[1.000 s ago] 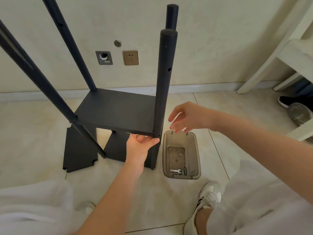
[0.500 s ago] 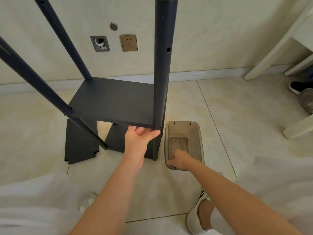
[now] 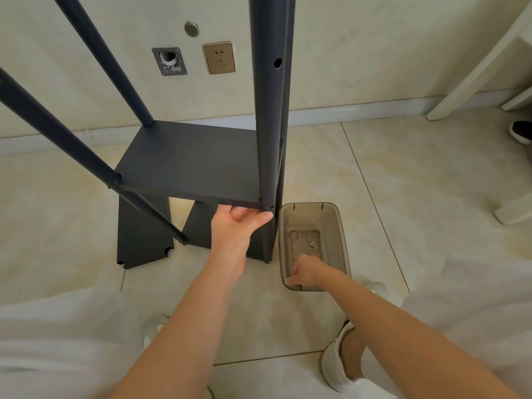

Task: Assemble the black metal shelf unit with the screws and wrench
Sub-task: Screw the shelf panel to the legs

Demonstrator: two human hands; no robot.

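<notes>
Two hands busy: left hand clamped on the shelf panel corner at the front post, right hand fingers curled down in the brown parts tray, grip unclear; keep holes lined up, grab one screw.

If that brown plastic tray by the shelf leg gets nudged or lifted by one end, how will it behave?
The brown plastic tray looks thin-walled and nearly empty, so it is probably light and would slide easily on the smooth floor tiles. Lifted by one end, the loose screw inside would likely roll toward the right hand.
</notes>
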